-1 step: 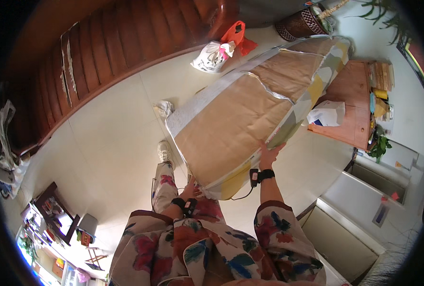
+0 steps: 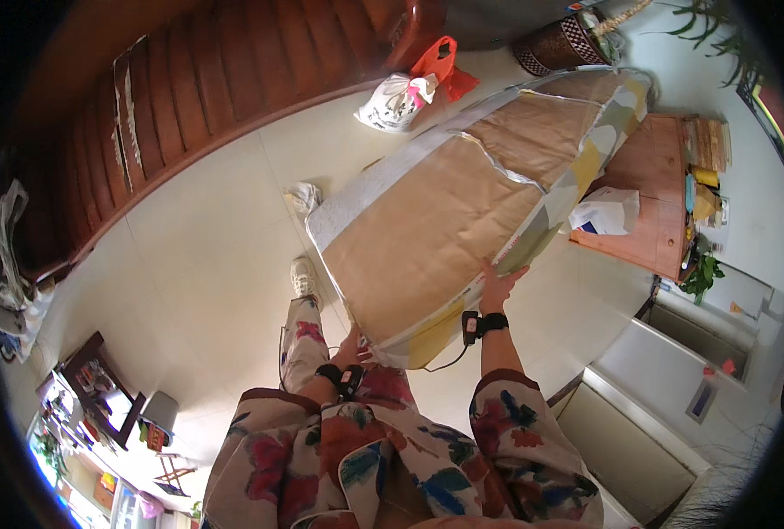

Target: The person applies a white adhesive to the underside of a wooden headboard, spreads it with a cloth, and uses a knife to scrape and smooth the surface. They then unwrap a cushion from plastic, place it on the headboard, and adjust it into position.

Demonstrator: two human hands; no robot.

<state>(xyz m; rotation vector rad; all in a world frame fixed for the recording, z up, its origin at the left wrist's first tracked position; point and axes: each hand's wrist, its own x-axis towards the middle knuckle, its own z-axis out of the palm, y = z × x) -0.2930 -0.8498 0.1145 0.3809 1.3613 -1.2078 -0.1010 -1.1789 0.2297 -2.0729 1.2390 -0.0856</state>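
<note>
A long, thick slab (image 2: 414, 256) with a wrinkled brown face stretches from my body toward the far right. Its right side has a grey, white and yellow pattern, and pale strips run along its left edge and across the brown face. My left hand (image 2: 352, 347) grips its near end, close to my thigh, with the fingers partly hidden. Farther along, my right hand (image 2: 500, 288) holds the patterned right side, thumb near the top edge. What exactly the slab is, I cannot tell. Each wrist wears a black strap with a small device.
A brown wooden bench (image 2: 189, 106) runs along the left. Beyond the slab's left edge stand a tied white bag (image 2: 392, 106) and a red bag (image 2: 439, 63). A planter (image 2: 557, 46) is at its far end. To the right are a wooden cabinet (image 2: 640, 159) and a white bag (image 2: 610, 210).
</note>
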